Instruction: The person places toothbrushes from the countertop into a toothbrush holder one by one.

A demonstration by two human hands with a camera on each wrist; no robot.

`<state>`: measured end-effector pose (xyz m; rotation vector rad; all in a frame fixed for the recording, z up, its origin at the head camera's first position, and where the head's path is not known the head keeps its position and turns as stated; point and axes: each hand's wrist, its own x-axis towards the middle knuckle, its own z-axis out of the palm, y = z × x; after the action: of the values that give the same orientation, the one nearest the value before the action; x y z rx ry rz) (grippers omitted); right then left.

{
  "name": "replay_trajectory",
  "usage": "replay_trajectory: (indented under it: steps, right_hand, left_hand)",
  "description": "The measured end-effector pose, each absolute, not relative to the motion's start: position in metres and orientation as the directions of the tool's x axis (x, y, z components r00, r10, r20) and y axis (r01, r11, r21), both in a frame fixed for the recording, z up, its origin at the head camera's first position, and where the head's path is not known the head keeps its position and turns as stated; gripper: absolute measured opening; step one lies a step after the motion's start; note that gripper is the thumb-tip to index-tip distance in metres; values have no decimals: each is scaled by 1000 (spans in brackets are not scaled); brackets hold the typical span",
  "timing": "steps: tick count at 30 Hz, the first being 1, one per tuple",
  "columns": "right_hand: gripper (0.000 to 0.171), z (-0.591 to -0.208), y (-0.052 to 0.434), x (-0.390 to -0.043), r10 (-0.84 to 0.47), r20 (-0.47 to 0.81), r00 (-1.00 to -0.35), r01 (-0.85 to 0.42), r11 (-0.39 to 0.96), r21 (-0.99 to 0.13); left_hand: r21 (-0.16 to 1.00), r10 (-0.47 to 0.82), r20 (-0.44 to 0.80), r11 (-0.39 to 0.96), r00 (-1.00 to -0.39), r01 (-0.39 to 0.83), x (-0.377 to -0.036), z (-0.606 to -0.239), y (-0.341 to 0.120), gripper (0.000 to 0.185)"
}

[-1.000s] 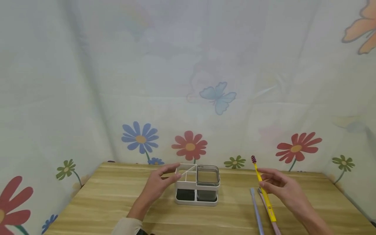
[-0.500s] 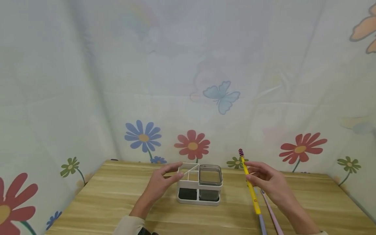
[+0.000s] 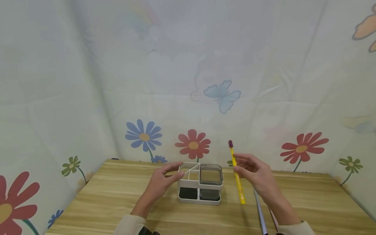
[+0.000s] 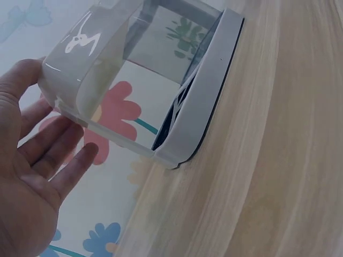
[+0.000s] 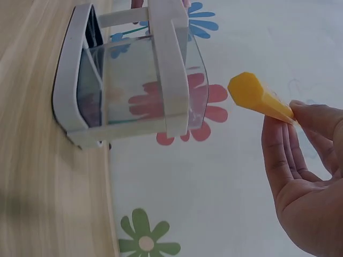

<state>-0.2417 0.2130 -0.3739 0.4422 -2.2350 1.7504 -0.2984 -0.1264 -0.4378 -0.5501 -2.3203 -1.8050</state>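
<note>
A white holder with several open compartments and a smoky clear cup stands mid-table. My left hand lies against its left end, fingers fairly straight, thumb and forefinger at the top corner. In the left wrist view the fingers lie beside the holder's wall. My right hand pinches a yellow toothbrush in the air just right of the holder, tilted, with its dark bristle head up. The right wrist view shows the yellow handle end near the holder.
A blue toothbrush and a pink one lie on the wooden table under my right forearm. A flower-print cloth closes in the back and both sides.
My right hand has carried the yellow toothbrush up and to the left, from above the two lying brushes to just beside the holder. The left hand has stayed at the holder.
</note>
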Motion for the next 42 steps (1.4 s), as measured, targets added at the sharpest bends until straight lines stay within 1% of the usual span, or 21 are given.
replay_trajectory:
  steps: [8,13,21,33,42]
  right_hand:
    - [41,-369,193,-246,-94,394,-914,-404,152,-902]
    - [41,-370,186,-248,-90,398,-913,-407,139,-903]
    - [39,-365,172,-253,-91,358,-929,-368,142,-919]
    - [36,-358,144,-261,-88,359,-929,-369,148,-917]
    - [35,-352,126,-268,-73,379,-922,-385,91,-919]
  left_hand:
    - [910,177,356,160,-918,383,-298,-436,-127,42]
    - [910,179,357,153,-917,384,-296,-432,-126,44]
    - [908,174,361,158,-916,388,-296,-432,-126,45]
    - [917,177,348,142,-921,374,-295,-433,-126,44]
    - [916,180,349,143,-920,375,-295,-433,-126,43]
